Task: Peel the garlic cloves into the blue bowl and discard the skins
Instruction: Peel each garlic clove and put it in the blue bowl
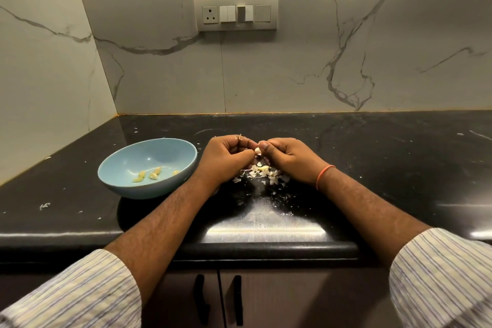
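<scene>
A blue bowl (125, 168) stands on the black counter at the left, with several peeled garlic cloves (149, 174) lying in it. Just right of the bowl, my left hand (226, 157) and my right hand (290, 158) meet fingertip to fingertip above the counter. Between them they pinch one pale garlic clove (257, 151). A scrap of skin sticks up from my left hand's fingers. Under the hands lies a small heap of white garlic skins (262, 174) with a yellowish piece in it.
The black counter (372, 168) carries scattered skin flecks around the hands and to the left of the bowl. Marble walls close the back and left. A switch panel (235, 12) sits on the back wall. Cabinet doors with black handles (218, 298) are below the counter edge.
</scene>
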`<state>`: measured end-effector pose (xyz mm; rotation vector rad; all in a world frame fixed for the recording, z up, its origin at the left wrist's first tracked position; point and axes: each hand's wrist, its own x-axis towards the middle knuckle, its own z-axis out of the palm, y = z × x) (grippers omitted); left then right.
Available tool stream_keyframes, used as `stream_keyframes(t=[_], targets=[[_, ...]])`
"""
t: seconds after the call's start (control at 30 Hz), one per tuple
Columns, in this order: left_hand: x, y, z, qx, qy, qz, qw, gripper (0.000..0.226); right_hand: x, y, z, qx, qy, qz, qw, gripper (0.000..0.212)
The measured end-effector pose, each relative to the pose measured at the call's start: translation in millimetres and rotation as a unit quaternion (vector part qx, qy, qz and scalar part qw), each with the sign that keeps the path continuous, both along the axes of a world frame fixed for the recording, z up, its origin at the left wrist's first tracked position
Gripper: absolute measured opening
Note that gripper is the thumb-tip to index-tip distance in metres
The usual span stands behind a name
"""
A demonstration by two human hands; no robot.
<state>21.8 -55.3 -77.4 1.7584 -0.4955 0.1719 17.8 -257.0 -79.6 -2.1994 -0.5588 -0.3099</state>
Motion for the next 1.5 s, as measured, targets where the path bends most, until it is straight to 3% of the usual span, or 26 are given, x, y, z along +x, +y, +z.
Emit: stream_keyframes(t=[0.83,1.17,1.33,1.5], targets=[[-7.7,2.0,3.7,-0.006,-0.016,-0.025,1.0,0.016,-2.4,-0.2,2.8,0.016,-0.015,-0.018,1.0,0.045],[-5.7,2.5,-1.4,0.056,-0.098,0.021,0.993,0.009,-3.7,-1.4,3.0,-0.007,-0.004,-0.018,1.0,0.042],[-5.8,-0.9,-4.6,0.114,-0.208,0.06,0.97,0.011,-1.9,-2.2,1.0,-0.029,-0.005,-0.024,0.999,0.04],[-5.1,-0.8,-5.1,0.138,-0.257,0.073,0.954,0.011,-1.7,-2.6,1.1,-0.032,-0.006,-0.018,0.999,0.041]])
